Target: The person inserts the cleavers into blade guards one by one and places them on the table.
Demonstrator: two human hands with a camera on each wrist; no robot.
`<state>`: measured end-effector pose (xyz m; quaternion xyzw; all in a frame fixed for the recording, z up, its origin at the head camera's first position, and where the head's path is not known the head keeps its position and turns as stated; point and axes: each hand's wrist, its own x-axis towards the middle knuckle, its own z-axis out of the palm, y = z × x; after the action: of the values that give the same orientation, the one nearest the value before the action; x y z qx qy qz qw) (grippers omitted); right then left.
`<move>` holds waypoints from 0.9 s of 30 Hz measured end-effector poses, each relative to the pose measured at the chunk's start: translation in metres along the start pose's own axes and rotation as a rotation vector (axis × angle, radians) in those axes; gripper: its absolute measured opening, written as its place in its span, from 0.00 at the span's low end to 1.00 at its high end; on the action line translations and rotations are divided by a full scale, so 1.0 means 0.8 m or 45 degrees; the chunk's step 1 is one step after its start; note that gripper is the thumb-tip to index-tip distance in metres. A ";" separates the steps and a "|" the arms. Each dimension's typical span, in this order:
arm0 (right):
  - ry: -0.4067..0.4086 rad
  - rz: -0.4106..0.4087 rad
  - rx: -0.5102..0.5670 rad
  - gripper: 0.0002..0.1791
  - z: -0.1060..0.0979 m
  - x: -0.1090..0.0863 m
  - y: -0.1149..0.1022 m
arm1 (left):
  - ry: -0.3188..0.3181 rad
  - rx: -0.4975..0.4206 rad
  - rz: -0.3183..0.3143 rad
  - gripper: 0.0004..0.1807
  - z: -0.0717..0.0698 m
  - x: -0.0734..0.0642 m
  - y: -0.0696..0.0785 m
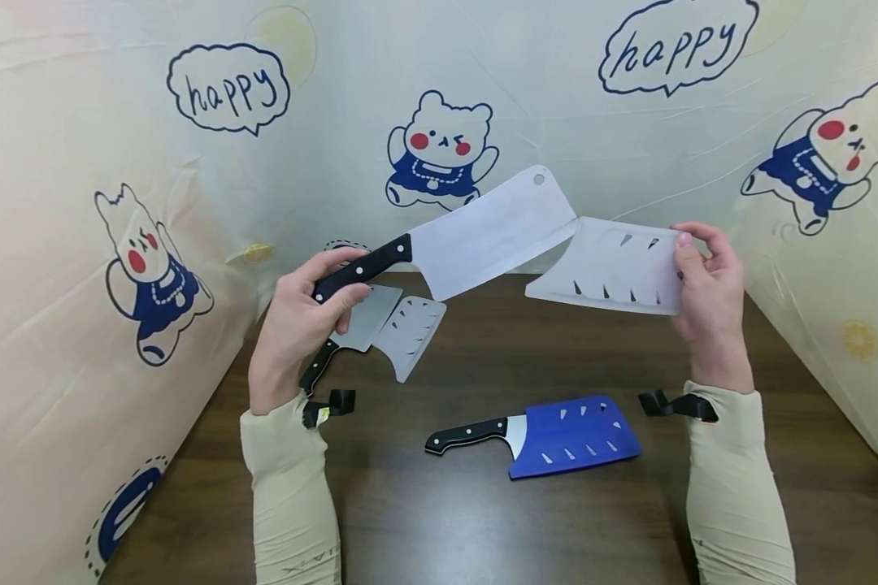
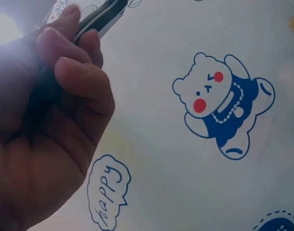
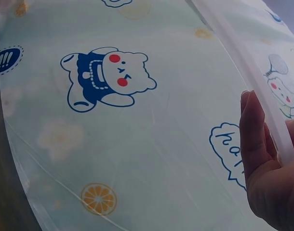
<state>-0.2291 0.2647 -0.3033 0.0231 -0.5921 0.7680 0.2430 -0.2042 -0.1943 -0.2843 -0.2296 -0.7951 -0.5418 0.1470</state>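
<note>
In the head view my left hand (image 1: 281, 333) grips the black handle (image 1: 369, 266) of a cleaver, whose broad blade (image 1: 493, 231) points up to the right, raised above the table. A white slotted blade guard (image 1: 607, 272) is pinched at its right end between the thumb and fingers of my right hand (image 1: 713, 301). The blade's lower front corner meets or overlaps the guard's upper left corner; the blade lies outside it. In the left wrist view, curled fingers (image 2: 84, 82) wrap the dark handle. The right wrist view shows the guard edge-on (image 3: 248, 62) in the hand.
Behind my left hand lies a second cleaver (image 1: 369, 321), partly hidden, with another white slotted guard (image 1: 410, 337) at its blade. Nearer on the brown table (image 1: 439, 536) rests a third cleaver, its black handle (image 1: 468, 435) leftward, its blade inside a blue slotted guard (image 1: 574, 439). Printed cloth surrounds the table.
</note>
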 end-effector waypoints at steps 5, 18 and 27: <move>0.040 -0.003 0.001 0.20 -0.006 0.002 -0.003 | -0.206 0.178 -0.146 0.28 -0.009 -0.004 0.005; 0.150 -0.095 0.057 0.18 -0.011 0.007 -0.005 | -0.474 0.294 -0.166 0.28 -0.018 -0.009 0.009; 0.103 -0.150 0.002 0.17 -0.016 0.004 -0.007 | -0.626 0.170 -0.337 0.27 -0.022 -0.013 0.010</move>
<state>-0.2267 0.2784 -0.3012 0.0270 -0.5789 0.7531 0.3115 -0.1913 -0.2105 -0.2768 -0.2381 -0.8638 -0.4308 -0.1073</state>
